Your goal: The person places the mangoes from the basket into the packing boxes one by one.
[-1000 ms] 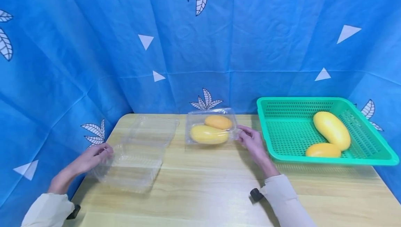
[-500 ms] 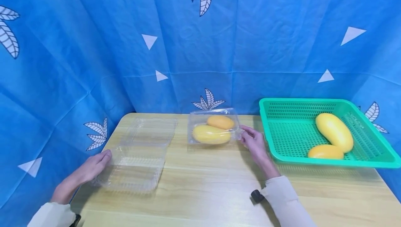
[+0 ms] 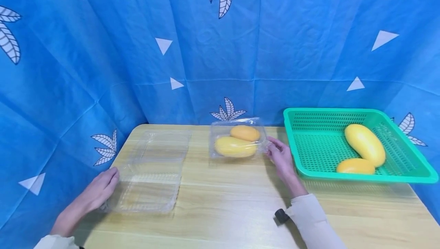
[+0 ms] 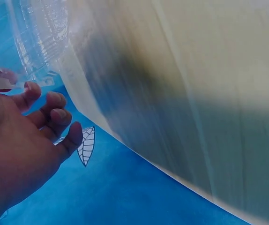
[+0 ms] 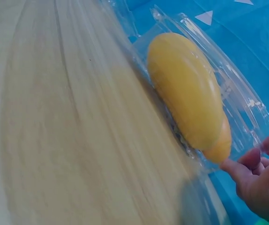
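An empty clear plastic clamshell box [image 3: 151, 199] lies opened out at the table's left, its lid toward the back. My left hand [image 3: 97, 189] pinches its left edge; in the left wrist view the fingers [image 4: 73, 136] are bent near the clear rim. A second clear clamshell box [image 3: 214, 130] stands at the back middle with its lid over a yellow mango [image 3: 233, 147] and a smaller orange mango [image 3: 245, 133]. At that box's right side, my right hand [image 3: 282, 159] pinches the edge between thumb [image 5: 235, 171] and fingers.
A green plastic basket [image 3: 288, 142] stands at the right, holding a large yellow mango [image 3: 364, 144] and a smaller orange one [image 3: 355, 166]. A blue patterned curtain [image 3: 220, 50] hangs behind the wooden table [image 3: 223, 211].
The filled box has slid slightly right with my right hand. The empty box has shifted a little left, and my left hand has moved down along its left side.
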